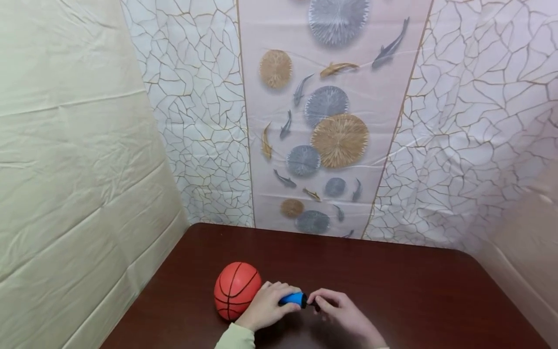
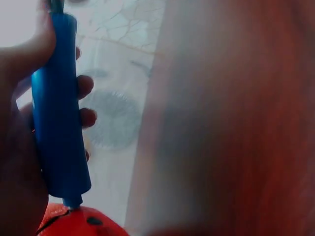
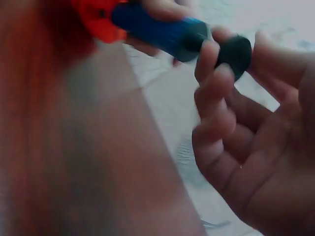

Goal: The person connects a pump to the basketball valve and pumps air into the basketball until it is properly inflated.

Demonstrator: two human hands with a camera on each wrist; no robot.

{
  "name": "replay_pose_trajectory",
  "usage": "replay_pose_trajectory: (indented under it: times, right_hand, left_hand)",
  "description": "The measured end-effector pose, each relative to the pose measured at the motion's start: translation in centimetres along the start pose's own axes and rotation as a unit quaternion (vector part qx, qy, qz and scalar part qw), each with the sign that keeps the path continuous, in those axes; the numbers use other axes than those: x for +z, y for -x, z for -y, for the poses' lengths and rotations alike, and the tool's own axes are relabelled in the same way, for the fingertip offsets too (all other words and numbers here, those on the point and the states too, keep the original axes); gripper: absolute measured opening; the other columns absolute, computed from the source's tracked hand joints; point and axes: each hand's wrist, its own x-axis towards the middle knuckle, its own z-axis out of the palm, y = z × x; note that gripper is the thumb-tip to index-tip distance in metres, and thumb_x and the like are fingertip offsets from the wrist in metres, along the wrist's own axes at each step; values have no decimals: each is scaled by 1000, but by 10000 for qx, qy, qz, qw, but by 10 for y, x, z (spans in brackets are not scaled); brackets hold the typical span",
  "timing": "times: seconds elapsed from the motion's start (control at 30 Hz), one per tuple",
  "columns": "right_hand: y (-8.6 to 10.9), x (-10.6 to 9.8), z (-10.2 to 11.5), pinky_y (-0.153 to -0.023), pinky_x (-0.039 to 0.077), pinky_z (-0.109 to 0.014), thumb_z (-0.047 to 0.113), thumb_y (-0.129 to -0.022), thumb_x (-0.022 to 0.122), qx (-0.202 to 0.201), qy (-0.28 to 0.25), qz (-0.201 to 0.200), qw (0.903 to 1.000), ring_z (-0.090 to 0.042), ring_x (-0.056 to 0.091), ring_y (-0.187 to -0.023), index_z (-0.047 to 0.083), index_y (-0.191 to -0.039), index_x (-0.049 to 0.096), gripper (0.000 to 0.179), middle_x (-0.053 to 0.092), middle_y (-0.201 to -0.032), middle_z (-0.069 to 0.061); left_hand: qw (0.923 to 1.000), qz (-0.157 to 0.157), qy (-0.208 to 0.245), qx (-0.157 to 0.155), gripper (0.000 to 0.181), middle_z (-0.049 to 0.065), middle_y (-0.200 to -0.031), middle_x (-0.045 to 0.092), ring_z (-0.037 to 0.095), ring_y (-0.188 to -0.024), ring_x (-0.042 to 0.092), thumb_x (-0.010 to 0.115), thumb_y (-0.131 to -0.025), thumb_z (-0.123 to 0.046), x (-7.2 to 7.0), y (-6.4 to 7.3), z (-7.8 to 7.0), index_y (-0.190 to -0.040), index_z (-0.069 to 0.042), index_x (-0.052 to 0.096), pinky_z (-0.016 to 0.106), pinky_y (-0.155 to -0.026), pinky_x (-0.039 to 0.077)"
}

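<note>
Left sleeve (image 1: 235,339): plain pale yellow-green cloth, reaching down to the wrist
Left cuff (image 1: 242,329): the same light shade, with a distinct edge across the wrist
Left hand (image 1: 267,304): bare, with rounded fingertips (image 2: 87,118); much of it is in dark shadow in the left wrist view
Right sleeve (image 1: 383,347): a pale sliver at the lower edge of the head view, too little to tell its cut
Right wrist (image 1: 365,331): uncovered as far as that sliver
Right hand (image 1: 342,311): bare, slender fingers (image 3: 216,125) creased at the joints, faint lines across the palm (image 3: 273,184)
</note>
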Motion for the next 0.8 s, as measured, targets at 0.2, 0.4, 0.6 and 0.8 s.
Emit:
replay_pose_trajectory:
  times: [0.2, 0.4, 0.6, 0.8]
  right_hand:
    - [26, -30, 19, -58, 47, -29, 26, -106, 37, -320, 216, -579, 9976, -9, 53, -65, -3, -119, 56, 37, 62, -85, 1]
    - [32, -37, 22, -58, 47, -30, 18, -103, 48, -480, 228, -1346, 9895, -6, 53, -63, -4, -121, 55, 30, 65, -81, 5]
    - [5, -6, -2, -53, 44, -23, 17, -101, 52, -404, 115, -1382, 9895, -5, 52, -61, -5, -117, 56, 28, 57, -74, 4]
    - [-16, 19, -7, -51, 41, -21, 26, -102, 50, -90, -26, -905, 9959, -4, 47, -56, -5, -117, 54, 34, 54, -72, 2]
  left_hand:
    - [9993, -177, 257, -191, 36, -11, -110, 66, 4, -95, 56, 52, -93, -54, -14, -1, 7, -122, -34, 62, 29, -82, 39]
    - [9981, -49, 439, -439, 39, -11, -115, 66, 5, -99, 56, 50, -94, -55, -15, -3, 5, -124, -32, 61, 30, -81, 38]
    - [9990, 169, 8, -404, 39, -8, -114, 66, 7, -97, 56, 48, -97, -50, -5, -4, -7, -125, -26, 59, 28, -76, 36]
    - [9997, 137, 41, -216, 39, -9, -114, 65, 6, -97, 55, 46, -97, -52, -4, -3, -7, -124, -26, 59, 28, -78, 37]
